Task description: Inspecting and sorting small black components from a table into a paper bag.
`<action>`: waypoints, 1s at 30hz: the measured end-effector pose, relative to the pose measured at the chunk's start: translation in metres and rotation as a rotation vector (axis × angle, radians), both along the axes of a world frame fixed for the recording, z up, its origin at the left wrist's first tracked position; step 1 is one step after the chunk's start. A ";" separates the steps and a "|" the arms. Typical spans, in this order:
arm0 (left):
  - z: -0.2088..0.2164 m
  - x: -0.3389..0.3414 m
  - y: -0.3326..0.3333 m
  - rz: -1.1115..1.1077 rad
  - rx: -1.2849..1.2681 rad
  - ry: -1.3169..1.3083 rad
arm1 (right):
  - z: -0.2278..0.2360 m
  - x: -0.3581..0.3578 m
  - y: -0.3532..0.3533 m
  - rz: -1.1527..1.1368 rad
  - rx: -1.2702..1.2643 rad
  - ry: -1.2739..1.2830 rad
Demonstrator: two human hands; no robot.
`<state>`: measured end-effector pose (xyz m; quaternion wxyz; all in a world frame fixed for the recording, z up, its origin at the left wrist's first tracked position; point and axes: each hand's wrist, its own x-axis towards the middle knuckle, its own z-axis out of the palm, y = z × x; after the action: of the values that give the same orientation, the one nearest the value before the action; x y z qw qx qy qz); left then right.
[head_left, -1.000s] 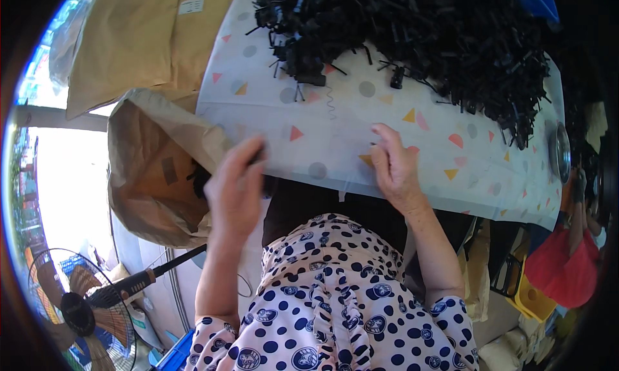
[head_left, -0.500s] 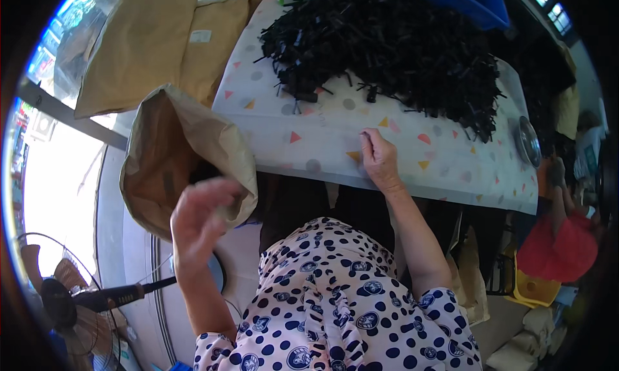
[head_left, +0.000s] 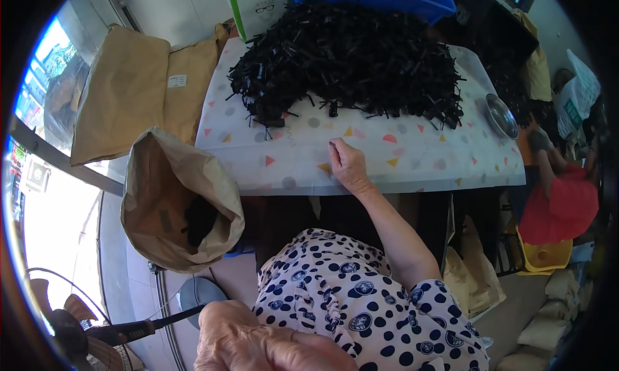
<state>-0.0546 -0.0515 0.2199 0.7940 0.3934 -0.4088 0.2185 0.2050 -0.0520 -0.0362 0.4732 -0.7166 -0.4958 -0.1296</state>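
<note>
My right hand (head_left: 348, 165) rests on the patterned tablecloth (head_left: 296, 171) near the table's front edge. Its fingers are curled closed, and whatever they may hold is hidden. Raised close in front of my body, my left hand (head_left: 261, 342) shows its back; the lower edge of the picture cuts off its fingers. Beyond the right hand lies a big heap of small black tube-like pieces (head_left: 348, 61), a few strays along its near side. To the left of the table a large brown paper sack (head_left: 151, 203) stands with its mouth wide, dark pieces inside.
Behind the heap are a blue bin (head_left: 435, 6) and a green-edged white box (head_left: 258, 10). A metal dish (head_left: 501, 116) sits at the table's right. Folded brown sacks (head_left: 122, 93) lie far left, a fan (head_left: 77, 332) lower left. A person in red (head_left: 561, 206) is at right.
My left hand has moved from over the sack's mouth back toward my body. The view has shifted, showing more of the table's far side. My right hand stays closed on the tablecloth.
</note>
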 end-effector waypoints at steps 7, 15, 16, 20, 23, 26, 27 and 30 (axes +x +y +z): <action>0.000 -0.002 0.026 -0.019 0.073 0.122 | 0.001 -0.004 0.002 0.045 -0.005 0.057; -0.072 0.082 0.133 0.593 0.073 0.545 | 0.001 0.000 -0.003 0.084 -0.016 0.132; -0.082 0.110 0.164 0.796 0.224 0.756 | -0.002 0.002 -0.007 0.076 -0.033 0.142; -0.160 0.157 0.300 1.300 0.023 1.151 | 0.005 -0.002 -0.002 0.103 0.004 0.135; -0.215 0.170 0.373 1.467 0.159 1.310 | 0.006 -0.003 -0.004 0.075 -0.044 0.092; -0.246 0.199 0.390 1.552 0.303 1.436 | 0.005 0.002 -0.005 0.053 -0.074 0.108; -0.254 0.202 0.397 1.550 0.305 1.444 | 0.005 0.000 -0.004 0.054 -0.069 0.103; -0.265 0.216 0.395 1.568 0.386 1.337 | 0.004 -0.001 -0.003 0.065 -0.075 0.111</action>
<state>0.1614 0.3438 -0.0454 0.4176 0.7088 0.4548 0.3412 0.2042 -0.0549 -0.0321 0.4767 -0.7235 -0.4962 -0.0556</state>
